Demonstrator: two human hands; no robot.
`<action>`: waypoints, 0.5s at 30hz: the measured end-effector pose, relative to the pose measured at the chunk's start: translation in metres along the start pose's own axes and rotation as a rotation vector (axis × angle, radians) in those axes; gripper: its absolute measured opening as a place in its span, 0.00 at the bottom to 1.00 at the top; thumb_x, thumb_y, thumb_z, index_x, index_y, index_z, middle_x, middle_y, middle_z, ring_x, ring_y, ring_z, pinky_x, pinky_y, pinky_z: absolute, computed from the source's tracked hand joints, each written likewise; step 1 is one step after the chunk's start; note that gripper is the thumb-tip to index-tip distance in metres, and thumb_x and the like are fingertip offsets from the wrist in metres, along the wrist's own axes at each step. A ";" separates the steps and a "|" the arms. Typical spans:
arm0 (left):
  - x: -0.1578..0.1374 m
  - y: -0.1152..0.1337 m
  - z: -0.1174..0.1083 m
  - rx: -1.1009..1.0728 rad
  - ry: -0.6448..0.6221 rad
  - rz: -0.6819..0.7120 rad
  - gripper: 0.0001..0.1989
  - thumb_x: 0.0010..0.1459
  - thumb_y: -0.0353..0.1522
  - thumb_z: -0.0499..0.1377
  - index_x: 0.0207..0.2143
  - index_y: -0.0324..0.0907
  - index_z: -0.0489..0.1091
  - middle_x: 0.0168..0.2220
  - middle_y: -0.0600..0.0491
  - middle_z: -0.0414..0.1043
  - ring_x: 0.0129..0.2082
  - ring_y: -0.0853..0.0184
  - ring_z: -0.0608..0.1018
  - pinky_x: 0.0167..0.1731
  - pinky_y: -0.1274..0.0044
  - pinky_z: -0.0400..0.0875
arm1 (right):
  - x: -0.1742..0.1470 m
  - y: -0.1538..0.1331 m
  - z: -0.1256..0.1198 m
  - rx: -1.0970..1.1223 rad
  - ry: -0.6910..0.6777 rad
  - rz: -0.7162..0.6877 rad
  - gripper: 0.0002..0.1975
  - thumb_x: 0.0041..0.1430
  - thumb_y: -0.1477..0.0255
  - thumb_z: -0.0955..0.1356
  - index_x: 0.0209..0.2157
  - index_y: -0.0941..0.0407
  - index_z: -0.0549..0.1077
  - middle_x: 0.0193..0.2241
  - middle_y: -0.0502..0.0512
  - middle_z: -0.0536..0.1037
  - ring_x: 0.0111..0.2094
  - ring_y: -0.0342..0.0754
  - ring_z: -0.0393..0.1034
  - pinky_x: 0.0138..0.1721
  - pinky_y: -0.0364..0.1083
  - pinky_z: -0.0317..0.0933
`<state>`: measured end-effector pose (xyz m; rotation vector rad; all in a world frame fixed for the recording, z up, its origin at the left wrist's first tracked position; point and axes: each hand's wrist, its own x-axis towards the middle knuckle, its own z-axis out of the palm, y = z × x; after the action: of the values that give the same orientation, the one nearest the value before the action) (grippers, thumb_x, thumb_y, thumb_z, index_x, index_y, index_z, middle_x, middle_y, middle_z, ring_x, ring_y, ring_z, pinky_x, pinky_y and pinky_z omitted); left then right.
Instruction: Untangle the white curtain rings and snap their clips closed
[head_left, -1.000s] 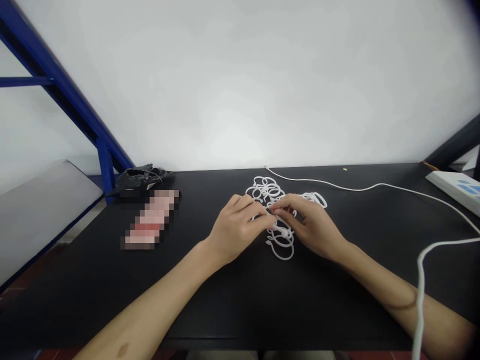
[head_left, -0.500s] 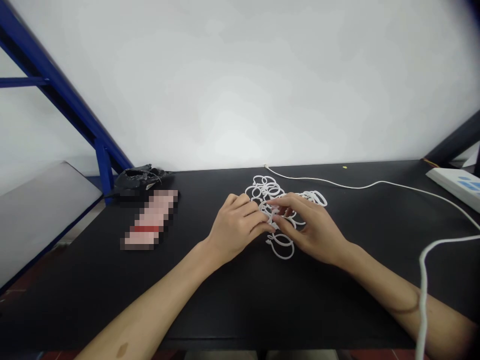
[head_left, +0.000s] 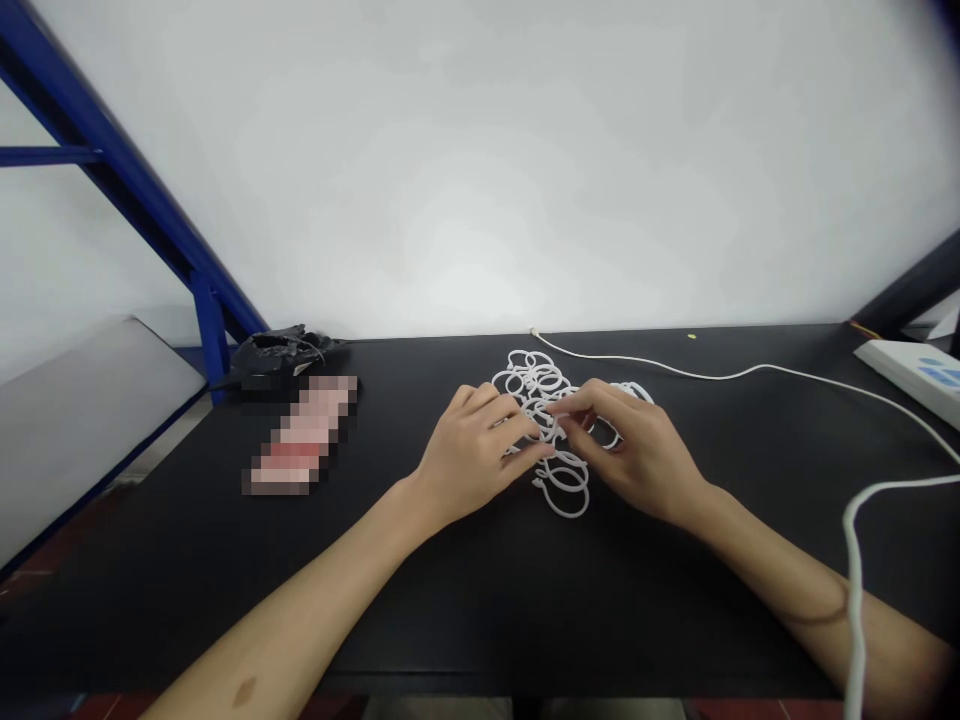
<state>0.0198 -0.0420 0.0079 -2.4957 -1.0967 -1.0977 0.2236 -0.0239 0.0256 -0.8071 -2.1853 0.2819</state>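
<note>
A loose heap of thin white rings [head_left: 536,372], each with what looks like a small clasp, lies on the black table under my fingers. My right hand [head_left: 637,450] reaches in from the right, its thumb and forefinger closed on a white ring at the middle of the heap. Facing it, my left hand [head_left: 472,445] has its thumb and forefinger slightly apart beside that ring, the other fingers bent. Towards me, a couple of rings [head_left: 566,505] lie overlapping. Fingers hide part of the heap, including most of the held ring.
Behind the heap, a white cable [head_left: 660,368] runs right, and a thicker stretch [head_left: 851,560] hangs over my right forearm. A crumpled black plastic bag [head_left: 277,352] and a blurred pinkish item [head_left: 304,435] lie left. A white box [head_left: 919,370] stands right; a blue frame [head_left: 150,210] rises left.
My left thumb and forefinger have parted a little from where the hands met. My right fingertips have shifted slightly right with the white ring.
</note>
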 end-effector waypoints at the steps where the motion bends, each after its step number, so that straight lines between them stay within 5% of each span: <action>1: 0.000 0.000 0.000 -0.004 0.003 0.003 0.13 0.63 0.40 0.58 0.32 0.42 0.73 0.29 0.54 0.73 0.32 0.67 0.69 0.34 0.72 0.60 | 0.001 0.000 -0.001 0.002 0.005 0.000 0.06 0.62 0.77 0.65 0.39 0.54 0.72 0.32 0.51 0.75 0.30 0.43 0.69 0.31 0.42 0.65; 8: 0.000 0.001 -0.001 0.016 0.016 -0.003 0.09 0.64 0.36 0.57 0.35 0.42 0.72 0.33 0.52 0.73 0.32 0.67 0.68 0.35 0.72 0.62 | 0.002 0.001 -0.003 -0.012 0.046 0.002 0.05 0.63 0.75 0.65 0.38 0.54 0.73 0.30 0.50 0.74 0.29 0.43 0.68 0.31 0.42 0.64; 11: 0.002 -0.002 -0.004 0.063 -0.007 -0.005 0.09 0.65 0.34 0.55 0.34 0.42 0.72 0.33 0.52 0.72 0.32 0.66 0.68 0.34 0.72 0.62 | 0.001 0.003 0.000 -0.036 0.037 0.071 0.10 0.65 0.72 0.64 0.46 0.52 0.72 0.33 0.51 0.76 0.31 0.44 0.71 0.30 0.42 0.65; 15: 0.003 -0.022 -0.011 0.246 -0.071 -0.168 0.10 0.66 0.35 0.53 0.33 0.42 0.71 0.34 0.52 0.72 0.35 0.64 0.69 0.34 0.71 0.62 | 0.000 0.008 0.002 -0.140 -0.022 0.121 0.16 0.64 0.67 0.65 0.53 0.52 0.67 0.41 0.55 0.76 0.40 0.49 0.72 0.39 0.48 0.68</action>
<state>-0.0005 -0.0300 0.0153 -2.2997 -1.3905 -0.8581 0.2256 -0.0179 0.0210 -1.0210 -2.1990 0.2005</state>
